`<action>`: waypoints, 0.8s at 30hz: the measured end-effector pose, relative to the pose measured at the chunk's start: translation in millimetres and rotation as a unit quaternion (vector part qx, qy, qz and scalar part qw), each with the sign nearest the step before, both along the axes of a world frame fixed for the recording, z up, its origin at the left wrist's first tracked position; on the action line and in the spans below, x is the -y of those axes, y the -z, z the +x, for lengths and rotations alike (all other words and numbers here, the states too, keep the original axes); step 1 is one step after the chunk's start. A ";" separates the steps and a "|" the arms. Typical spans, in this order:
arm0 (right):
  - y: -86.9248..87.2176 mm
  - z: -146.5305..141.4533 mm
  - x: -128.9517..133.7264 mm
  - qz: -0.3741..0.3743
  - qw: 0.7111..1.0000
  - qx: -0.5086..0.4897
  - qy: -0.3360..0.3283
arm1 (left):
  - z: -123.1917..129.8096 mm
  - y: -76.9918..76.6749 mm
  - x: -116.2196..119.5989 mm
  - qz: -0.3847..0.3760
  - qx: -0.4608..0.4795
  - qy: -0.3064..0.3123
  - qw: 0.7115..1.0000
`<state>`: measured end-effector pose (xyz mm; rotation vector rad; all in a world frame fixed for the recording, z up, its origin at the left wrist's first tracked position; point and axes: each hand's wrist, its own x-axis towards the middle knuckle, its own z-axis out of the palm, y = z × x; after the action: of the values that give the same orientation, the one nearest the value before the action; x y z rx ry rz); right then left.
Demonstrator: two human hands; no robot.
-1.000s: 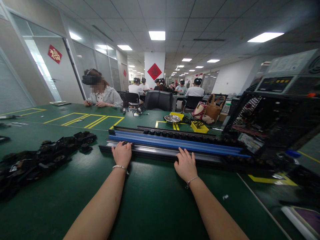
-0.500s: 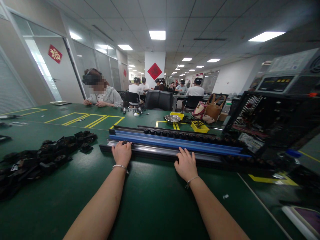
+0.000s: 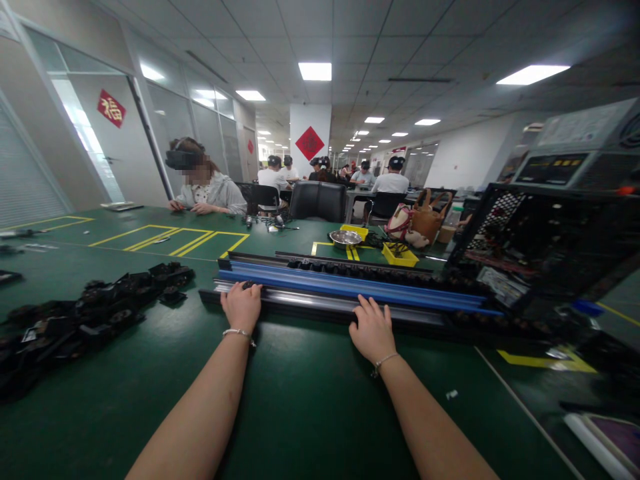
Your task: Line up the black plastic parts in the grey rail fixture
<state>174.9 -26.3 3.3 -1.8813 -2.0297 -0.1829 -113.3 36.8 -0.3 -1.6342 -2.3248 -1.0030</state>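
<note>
Long rails lie side by side across the green table: a blue rail (image 3: 320, 280) and, nearer me, a black rail with a shiny metal channel (image 3: 305, 300). My left hand (image 3: 241, 307) is at the left part of the near rail, fingers curled over a small dark piece (image 3: 249, 285) that mostly hides under them. My right hand (image 3: 373, 328) rests farther right on the same rail, its fingers apart and nothing visible in them. A row of small black parts (image 3: 350, 268) sits behind the blue rail.
Black parts (image 3: 100, 310) are heaped at the left. An open computer case (image 3: 550, 233) stands at the right. Behind the rails are a metal bowl (image 3: 345, 238) and a yellow tray (image 3: 400, 255). A person (image 3: 205, 190) sits across the table.
My left hand has shifted slightly left along the near rail. My right hand has stayed in place.
</note>
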 end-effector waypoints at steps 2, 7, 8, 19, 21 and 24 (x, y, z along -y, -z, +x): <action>0.4 -0.1 0.2 0.004 1.000 0.001 0.000 | -0.5 1.9 -1.5 0.005 0.009 -0.009 1.000; -0.3 -0.3 0.4 0.003 1.000 0.001 -0.001 | -3.5 5.7 -5.2 0.019 0.035 -0.022 0.999; -0.7 -0.4 0.3 0.002 1.000 0.001 -0.001 | -4.1 5.9 -5.5 0.020 0.037 -0.021 0.999; -1.6 -1.2 0.7 0.000 1.000 0.000 0.003 | -6.8 -0.8 -1.2 0.017 0.045 -0.018 0.999; -1.6 -1.3 0.6 0.000 1.000 -0.001 0.004 | -6.8 -1.5 -0.6 0.020 0.044 -0.019 0.999; -1.4 -1.3 0.0 0.000 1.000 0.000 0.003 | -7.0 -1.1 -0.9 0.021 0.048 -0.026 0.998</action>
<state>173.5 -26.3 4.7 -1.8883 -2.0234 -0.1834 -120.3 37.7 0.8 -1.5359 -2.3759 -1.1345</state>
